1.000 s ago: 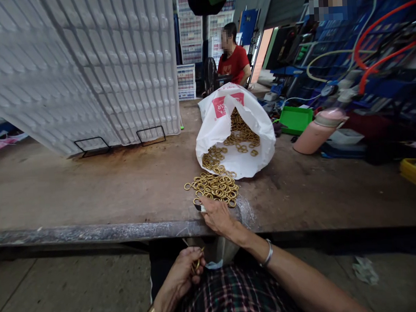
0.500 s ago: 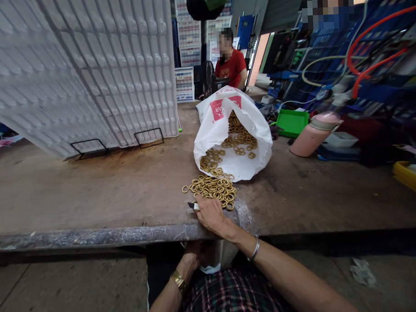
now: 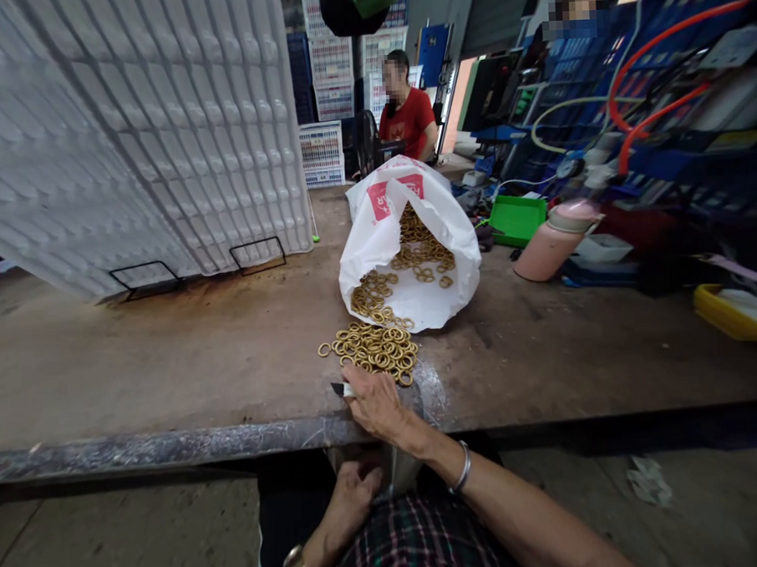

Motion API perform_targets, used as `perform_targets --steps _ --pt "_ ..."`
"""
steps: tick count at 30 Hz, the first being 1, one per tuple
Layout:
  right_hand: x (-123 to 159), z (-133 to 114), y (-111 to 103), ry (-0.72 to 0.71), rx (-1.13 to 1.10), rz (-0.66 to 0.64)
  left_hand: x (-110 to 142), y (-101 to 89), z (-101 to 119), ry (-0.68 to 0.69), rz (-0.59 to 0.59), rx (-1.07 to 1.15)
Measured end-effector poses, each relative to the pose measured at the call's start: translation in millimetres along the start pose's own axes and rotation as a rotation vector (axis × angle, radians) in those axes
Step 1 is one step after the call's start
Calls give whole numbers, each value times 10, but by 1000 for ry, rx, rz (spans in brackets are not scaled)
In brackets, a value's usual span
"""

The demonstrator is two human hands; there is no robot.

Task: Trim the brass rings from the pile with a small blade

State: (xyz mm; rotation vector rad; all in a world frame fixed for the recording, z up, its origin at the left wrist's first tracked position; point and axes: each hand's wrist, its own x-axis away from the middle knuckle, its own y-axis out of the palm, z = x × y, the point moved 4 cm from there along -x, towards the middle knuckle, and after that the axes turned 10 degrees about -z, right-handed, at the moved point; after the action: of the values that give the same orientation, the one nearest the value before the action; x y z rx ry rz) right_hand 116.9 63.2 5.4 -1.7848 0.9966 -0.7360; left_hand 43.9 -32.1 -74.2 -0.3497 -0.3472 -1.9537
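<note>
My right hand rests at the front edge of the table, its fingers closed around a small knife with a dark pointed blade and a white body. Just beyond its knuckles lies a pile of brass-coloured rings. The pile runs up to the mouth of a white plastic bag lying on its side, with many more rings inside. Below the table edge, over my lap, my left hand has its fingers curled in; whatever they hold is hidden. A pale translucent sheet or bag hangs beside it.
White ribbed plastic trays stand upright on black wire stands at left. To the right are a green tray, a pink bottle and a yellow container. A person in a red shirt sits beyond the table.
My left hand has come out from beneath the table edge, and more of it shows. My right hand keeps its hold beside the rings. The whole view has shifted slightly.
</note>
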Motion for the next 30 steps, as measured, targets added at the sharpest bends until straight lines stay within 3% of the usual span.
perform_targets --steps 3,9,13,17,22,30 --pt "80 106 8 -19 -100 63 172 -6 203 39 51 -80" --pt "227 259 -40 13 -312 146 200 -228 666 144 459 5" --pt "305 247 -87 -64 -403 142 41 -202 843 186 435 -9" --pt "340 257 -75 -107 -544 122 -31 -136 829 200 405 -65" --pt "343 326 -32 -68 -800 88 -21 -118 777 220 447 -163" --pt "329 352 -54 5 -856 3 -51 -54 859 270 478 -202"
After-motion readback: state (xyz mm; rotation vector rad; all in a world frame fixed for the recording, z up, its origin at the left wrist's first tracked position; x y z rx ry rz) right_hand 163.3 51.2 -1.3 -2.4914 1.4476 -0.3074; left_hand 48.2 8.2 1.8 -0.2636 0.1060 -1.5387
